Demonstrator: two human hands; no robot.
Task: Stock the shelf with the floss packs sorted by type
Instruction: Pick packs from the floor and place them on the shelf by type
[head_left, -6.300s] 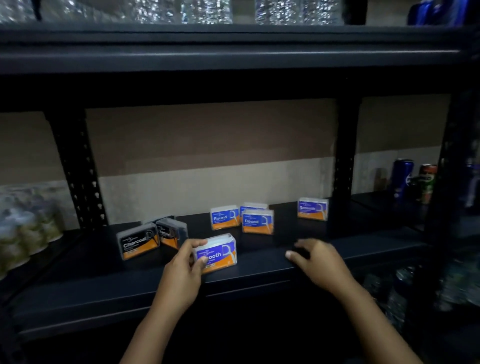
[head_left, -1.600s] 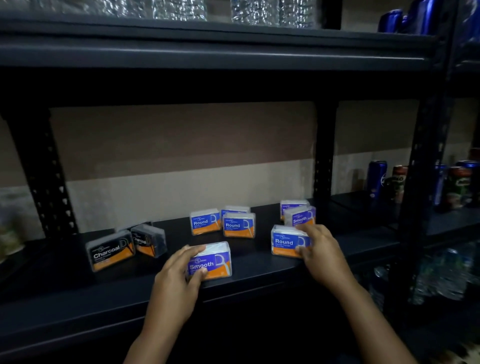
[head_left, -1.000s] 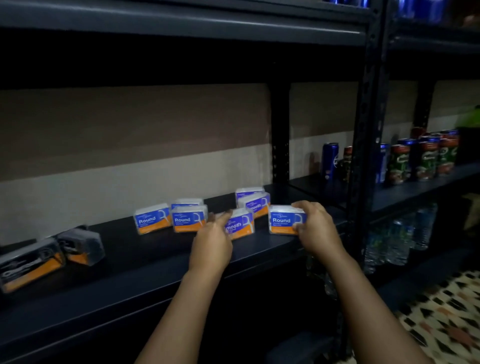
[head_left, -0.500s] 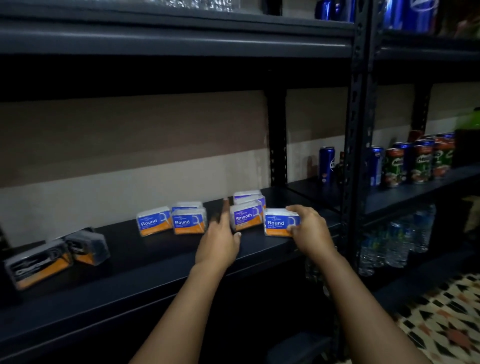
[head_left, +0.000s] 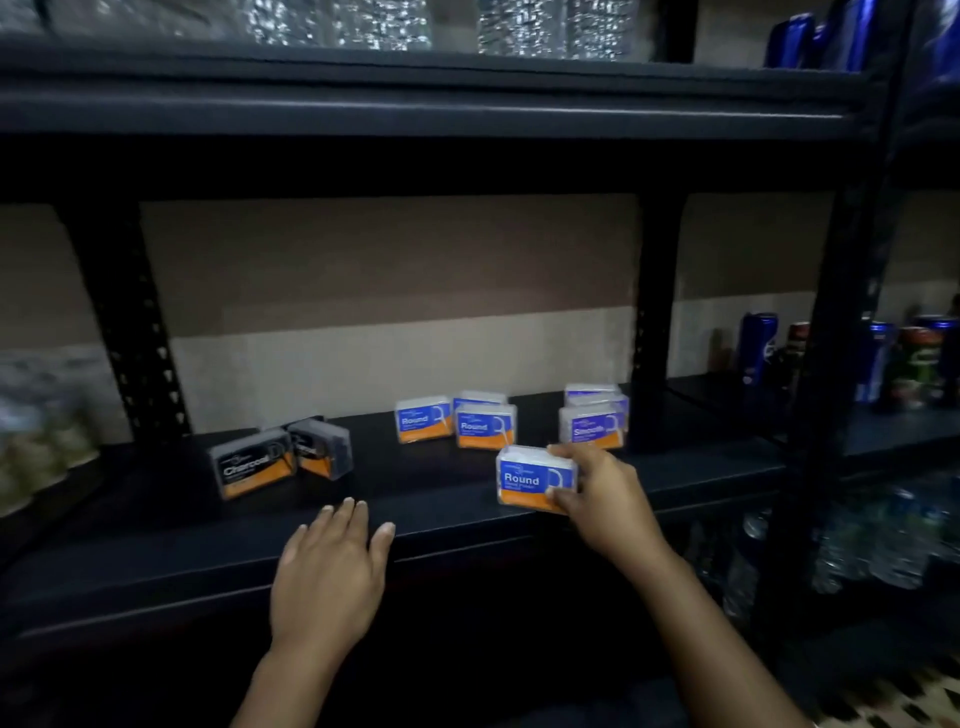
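Note:
My right hand (head_left: 602, 493) grips a blue and orange Round floss pack (head_left: 527, 480) by its right end, near the front of the black shelf (head_left: 441, 525). My left hand (head_left: 332, 566) hovers flat and empty over the shelf's front edge. Behind stand Round packs (head_left: 422, 420) (head_left: 485, 426). To their right is a row of Smooth packs (head_left: 592, 427), one behind another. Two dark Charcoal packs (head_left: 253, 464) (head_left: 318, 448) stand at the left.
A black upright post (head_left: 653, 332) stands just right of the Smooth packs. Drink cans (head_left: 756, 348) fill the neighbouring shelf on the right, water bottles (head_left: 883, 540) sit below it. A shelf (head_left: 415, 104) runs overhead. Blurred jars (head_left: 47, 441) are at the far left.
My left hand let go of the Smooth pack, which stands in front of the other Smooth packs, and drew back to the shelf edge. My right hand carried the Round pack leftward and forward.

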